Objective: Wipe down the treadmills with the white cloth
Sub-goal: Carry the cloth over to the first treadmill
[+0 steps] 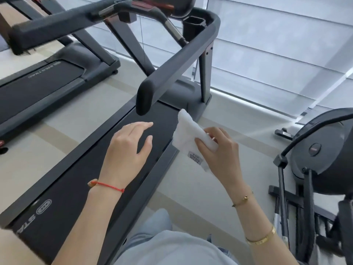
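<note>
White cloth (191, 131), soft and folded, pinched in right hand (219, 150); left hand (128, 148) released.

The white cloth (188, 131), crumpled with a printed label hanging at its lower edge, is held above the near treadmill (80, 169), dark grey; a second treadmill (38, 87) stands alongside.

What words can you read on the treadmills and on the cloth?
"ST": upside-down white letters beside an oval logo on the near treadmill rear end; the rest is cut off.
Far treadmill belt: a white word, too blurred to read.
White cloth tag: tiny print, too small to read.
The right hand holds the cloth.
</note>
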`<state>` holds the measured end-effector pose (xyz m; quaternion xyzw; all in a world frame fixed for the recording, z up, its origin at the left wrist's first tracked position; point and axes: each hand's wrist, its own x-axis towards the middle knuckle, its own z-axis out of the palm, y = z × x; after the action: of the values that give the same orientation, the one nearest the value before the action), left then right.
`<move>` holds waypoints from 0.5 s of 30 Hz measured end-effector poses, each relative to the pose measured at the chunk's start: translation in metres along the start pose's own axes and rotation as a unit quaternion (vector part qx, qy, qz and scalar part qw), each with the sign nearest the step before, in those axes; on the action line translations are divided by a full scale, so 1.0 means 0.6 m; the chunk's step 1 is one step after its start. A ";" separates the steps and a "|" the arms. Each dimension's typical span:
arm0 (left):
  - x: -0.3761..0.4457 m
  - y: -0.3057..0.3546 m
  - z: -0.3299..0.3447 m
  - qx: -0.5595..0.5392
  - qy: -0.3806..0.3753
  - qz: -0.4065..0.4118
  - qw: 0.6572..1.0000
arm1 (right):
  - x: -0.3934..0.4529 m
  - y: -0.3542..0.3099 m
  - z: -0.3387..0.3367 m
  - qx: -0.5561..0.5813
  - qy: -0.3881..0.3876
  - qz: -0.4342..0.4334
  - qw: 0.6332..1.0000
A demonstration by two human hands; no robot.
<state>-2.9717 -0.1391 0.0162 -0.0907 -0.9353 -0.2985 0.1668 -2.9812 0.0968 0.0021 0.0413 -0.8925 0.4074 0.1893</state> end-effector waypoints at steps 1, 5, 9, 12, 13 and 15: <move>0.017 -0.002 0.007 0.005 0.005 -0.005 1.000 | 0.024 0.008 0.007 0.005 -0.003 -0.005 1.000; 0.088 -0.019 0.034 0.021 0.025 -0.028 0.999 | 0.121 0.036 0.037 0.017 -0.016 -0.029 0.999; 0.166 -0.043 0.054 0.031 0.057 -0.051 0.997 | 0.225 0.052 0.072 0.022 -0.017 -0.045 0.999; 0.223 -0.066 0.065 0.041 0.071 -0.064 0.995 | 0.304 0.054 0.101 0.040 -0.020 -0.053 0.998; 0.241 -0.073 0.068 0.045 0.073 -0.068 0.994 | 0.330 0.053 0.111 0.044 -0.016 -0.058 0.997; 0.278 -0.086 0.074 0.054 0.077 -0.074 0.993 | 0.380 0.051 0.131 0.045 -0.003 -0.073 0.996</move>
<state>-3.1516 -0.1426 0.0159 0.0114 -0.9387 -0.2650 0.2203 -3.2231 0.0772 0.0183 0.1161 -0.8685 0.4320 0.2136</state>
